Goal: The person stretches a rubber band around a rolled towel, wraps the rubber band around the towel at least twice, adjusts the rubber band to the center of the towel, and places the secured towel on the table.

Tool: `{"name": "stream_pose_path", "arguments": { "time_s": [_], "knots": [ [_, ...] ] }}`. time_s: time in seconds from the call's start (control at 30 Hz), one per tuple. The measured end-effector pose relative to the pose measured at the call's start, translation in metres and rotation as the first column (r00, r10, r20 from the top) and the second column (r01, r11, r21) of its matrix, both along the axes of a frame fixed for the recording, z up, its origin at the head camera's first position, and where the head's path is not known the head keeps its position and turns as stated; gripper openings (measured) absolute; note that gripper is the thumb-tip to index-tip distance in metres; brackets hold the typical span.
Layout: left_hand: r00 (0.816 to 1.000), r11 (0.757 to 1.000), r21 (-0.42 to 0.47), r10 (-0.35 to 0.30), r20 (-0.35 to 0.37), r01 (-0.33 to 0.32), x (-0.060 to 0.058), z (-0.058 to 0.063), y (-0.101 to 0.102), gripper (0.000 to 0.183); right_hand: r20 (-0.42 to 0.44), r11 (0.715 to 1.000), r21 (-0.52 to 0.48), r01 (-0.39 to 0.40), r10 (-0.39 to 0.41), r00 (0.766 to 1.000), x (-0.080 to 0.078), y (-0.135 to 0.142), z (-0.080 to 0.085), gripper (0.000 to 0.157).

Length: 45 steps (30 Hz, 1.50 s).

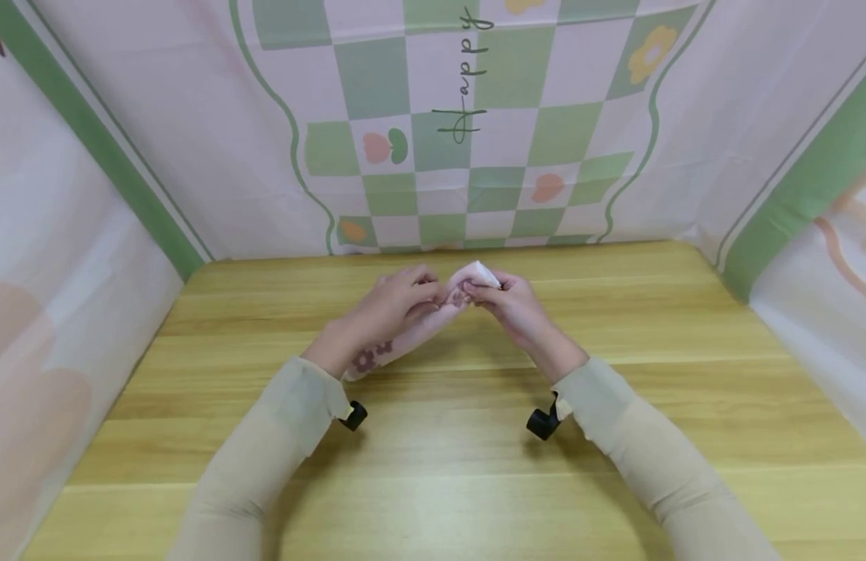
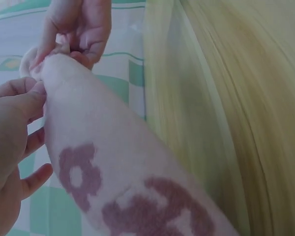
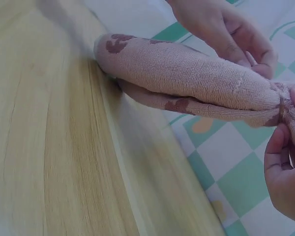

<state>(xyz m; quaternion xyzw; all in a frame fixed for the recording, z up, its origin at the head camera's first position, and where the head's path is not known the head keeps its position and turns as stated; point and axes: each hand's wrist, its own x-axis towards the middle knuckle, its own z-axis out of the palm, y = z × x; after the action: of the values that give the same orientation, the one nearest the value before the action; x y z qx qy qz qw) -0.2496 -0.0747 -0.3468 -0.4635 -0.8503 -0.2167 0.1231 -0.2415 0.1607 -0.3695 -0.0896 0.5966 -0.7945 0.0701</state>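
A pale pink towel [image 1: 422, 331] with dark mauve flowers is gathered into a long bundle that slants above the table. Near its far end a thin brown band [image 3: 281, 109] circles the cloth. My right hand [image 1: 513, 308] grips the towel beside this band, thumb on the near side, with the white tip sticking out above. On the other side, my left hand [image 1: 391, 304] pinches at the towel's edge between thumb and forefinger, close to the gathered neck. Its other fingers are loosely bent in the left wrist view. The bundle's wider end hangs low, beneath the left forearm.
The wooden table [image 1: 447, 467] spreads beneath both arms. A cloth backdrop [image 1: 503, 195] with green checks rises behind its far edge, and pale cloth walls [image 1: 75, 257] stand at the sides. Small black wrist cameras [image 1: 543, 423] hang below the sleeves.
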Motion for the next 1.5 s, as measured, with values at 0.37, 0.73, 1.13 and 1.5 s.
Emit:
{"name": "stream_pose_path", "arguments": {
  "time_s": [0.37, 0.73, 1.13, 1.5],
  "knots": [
    [0.997, 0.995, -0.100, 0.030, 0.069, -0.023, 0.002, 0.001, -0.010, 0.018, 0.045, 0.999, -0.005, 0.043, -0.043, 0.998, 0.002, 0.007, 0.006, 0.036],
    [1.000, 1.000, 0.009, 0.018, 0.006, -0.018, 0.001, -0.005, 0.002, 0.015, 0.044, 1.000, 0.010, -0.029, 0.029, 0.999, 0.000, 0.000, 0.004, 0.035],
    [0.979, 0.978, 0.187, -0.060, -0.197, 0.097, 0.001, -0.008, 0.010, 0.004, 0.064, 0.995, 0.094, -0.010, 0.004, 0.998, -0.001, -0.003, 0.003, 0.015],
    [0.992, 0.996, 0.033, 0.083, -0.096, -0.080, 0.009, -0.002, 0.016, 0.012, 0.124, 0.995, 0.101, 0.028, -0.041, 0.991, 0.001, -0.007, 0.009, 0.016]
  ]
}}
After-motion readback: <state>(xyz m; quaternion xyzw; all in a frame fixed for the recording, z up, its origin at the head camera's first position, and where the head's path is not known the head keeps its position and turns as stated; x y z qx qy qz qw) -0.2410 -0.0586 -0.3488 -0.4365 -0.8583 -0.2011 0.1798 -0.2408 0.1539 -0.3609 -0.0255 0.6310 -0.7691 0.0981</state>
